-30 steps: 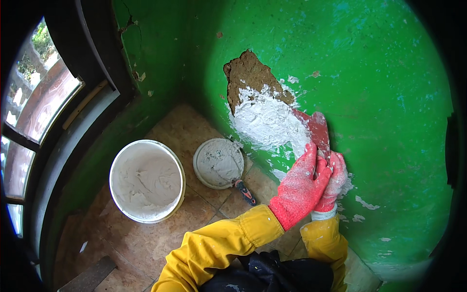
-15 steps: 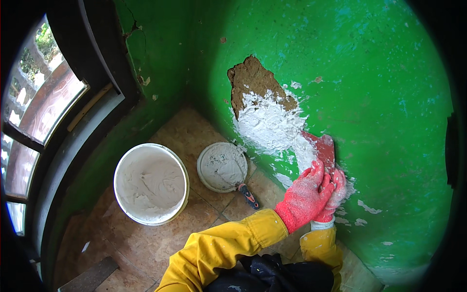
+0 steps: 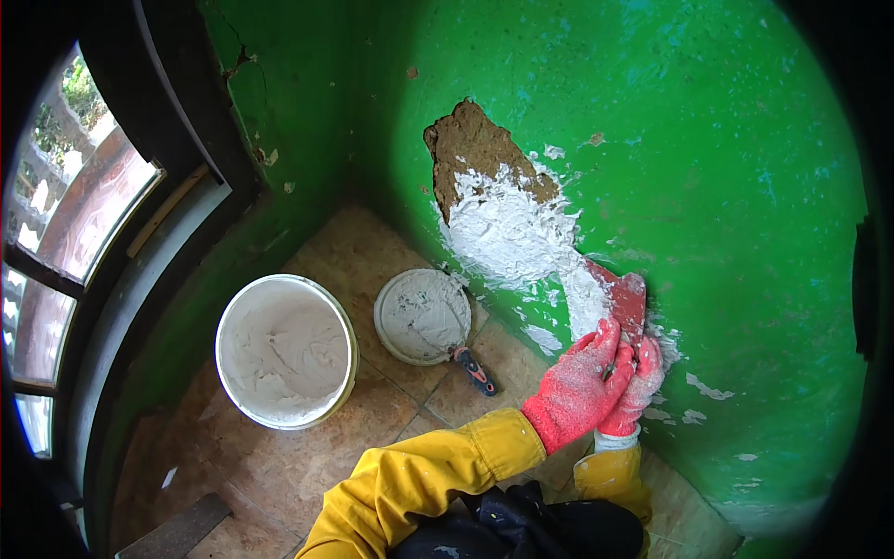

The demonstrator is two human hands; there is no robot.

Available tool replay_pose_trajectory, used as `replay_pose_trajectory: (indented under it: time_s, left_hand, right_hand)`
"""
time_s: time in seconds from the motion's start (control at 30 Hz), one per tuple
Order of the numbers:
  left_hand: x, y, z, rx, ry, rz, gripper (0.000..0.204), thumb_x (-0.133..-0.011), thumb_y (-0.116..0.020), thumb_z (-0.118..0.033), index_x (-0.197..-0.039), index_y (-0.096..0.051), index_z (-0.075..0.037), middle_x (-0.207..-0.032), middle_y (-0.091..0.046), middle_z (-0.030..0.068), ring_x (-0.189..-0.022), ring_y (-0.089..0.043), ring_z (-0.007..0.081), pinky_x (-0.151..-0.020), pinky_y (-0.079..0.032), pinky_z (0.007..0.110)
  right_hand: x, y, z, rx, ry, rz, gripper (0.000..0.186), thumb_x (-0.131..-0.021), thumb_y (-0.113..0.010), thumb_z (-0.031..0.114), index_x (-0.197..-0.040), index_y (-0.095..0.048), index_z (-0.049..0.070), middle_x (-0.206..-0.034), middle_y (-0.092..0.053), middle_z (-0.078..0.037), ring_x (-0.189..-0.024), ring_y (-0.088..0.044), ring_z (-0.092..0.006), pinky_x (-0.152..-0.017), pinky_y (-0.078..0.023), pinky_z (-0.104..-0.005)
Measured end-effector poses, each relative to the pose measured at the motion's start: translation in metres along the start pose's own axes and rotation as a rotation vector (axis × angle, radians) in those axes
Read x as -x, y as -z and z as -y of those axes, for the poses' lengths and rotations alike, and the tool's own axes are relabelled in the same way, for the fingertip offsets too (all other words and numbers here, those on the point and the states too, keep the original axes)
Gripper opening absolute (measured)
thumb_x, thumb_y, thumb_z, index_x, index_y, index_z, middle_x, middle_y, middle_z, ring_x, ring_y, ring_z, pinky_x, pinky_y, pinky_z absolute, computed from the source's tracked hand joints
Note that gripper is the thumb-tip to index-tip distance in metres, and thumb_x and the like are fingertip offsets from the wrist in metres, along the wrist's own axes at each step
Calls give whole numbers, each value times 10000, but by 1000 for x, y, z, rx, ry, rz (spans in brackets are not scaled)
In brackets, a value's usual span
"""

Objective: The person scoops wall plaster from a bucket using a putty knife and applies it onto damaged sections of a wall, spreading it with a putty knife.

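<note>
Both hands wear red gloves dusted white. My left hand point(image 3: 573, 396) presses with closed fingers on a red flat spreader point(image 3: 622, 296), overlapping my right hand point(image 3: 638, 391), which grips the spreader from behind and below. The blade lies against the green wall point(image 3: 736, 261), at the lower right end of white filler point(image 3: 507, 233) smeared over a broken patch. Above the filler the patch shows rough brown material point(image 3: 470, 140). Part of my right hand is hidden by my left.
On the tiled floor point(image 3: 242, 475) stand a white bucket point(image 3: 223, 345) of filler and a smaller round lid point(image 3: 414, 312) heaped with filler, with a scraper handle point(image 3: 475, 371) sticking out. A dark-framed window point(image 3: 65, 270) fills the left side, with a dark board point(image 3: 177, 531) lower left.
Both hands and the red spreader have moved down and a little right along the wall, away from the main mass of filler, still held together. The view has shifted slightly.
</note>
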State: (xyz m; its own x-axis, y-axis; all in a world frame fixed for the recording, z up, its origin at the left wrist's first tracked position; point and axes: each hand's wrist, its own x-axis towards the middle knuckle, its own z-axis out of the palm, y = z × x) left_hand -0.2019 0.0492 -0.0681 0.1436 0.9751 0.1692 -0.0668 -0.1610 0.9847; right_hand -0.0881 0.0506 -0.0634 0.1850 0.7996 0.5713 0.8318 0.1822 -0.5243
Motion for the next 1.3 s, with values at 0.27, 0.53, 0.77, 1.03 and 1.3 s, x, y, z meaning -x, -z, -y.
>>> replay_pose_trajectory:
  time_s: [0.27, 0.53, 0.77, 1.03, 1.3]
  left_hand:
    - [7, -3, 6, -20, 40, 76, 529, -897, -549, -285, -1305, -403, 19, -1138, -572, 212, -1082, -539, 350, -900, -448, 369]
    - [26, 5, -1, -17, -20, 110, 594, -875, -579, -254, -1346, -355, 28, -1196, -542, 218, -1110, -525, 349, -925, -437, 366]
    - [22, 17, -5, -15, -233, -10, 633, -834, -622, -176, -1358, -340, 40, -1207, -536, 220, -1128, -516, 356, -946, -427, 377]
    - [21, 16, 5, -77, -177, 39, 627, -837, -621, -185, -1356, -348, 35, -1206, -544, 207, -1114, -525, 349, -941, -431, 373]
    - [31, 14, 6, -42, -234, 78, 647, -827, -635, -150, -1376, -334, 14, -1265, -512, 195, -1151, -505, 354, -953, -423, 377]
  right_hand:
    - [10, 1, 4, -238, -249, -64, 36, -773, -620, 19, -788, -590, 7, -743, -500, -34, -676, -504, -164, -595, -405, -310]
    - [16, 19, 20, -162, -141, 7, 31, -766, -601, -22, -788, -579, -18, -754, -480, -47, -690, -491, -160, -581, -400, -303]
    - [5, 15, 28, -283, -257, -13, 32, -753, -576, -46, -780, -573, -29, -765, -476, -60, -672, -477, -172, -599, -394, -297]
    - [10, 8, 21, -346, -332, -15, 34, -769, -583, -46, -802, -578, -38, -827, -502, -56, -740, -528, -151, -644, -428, -277]
    - [20, 20, 9, -16, -88, -57, 95, -740, -610, -6, -831, -601, -32, -751, -545, -127, -767, -530, -290, -672, -440, -372]
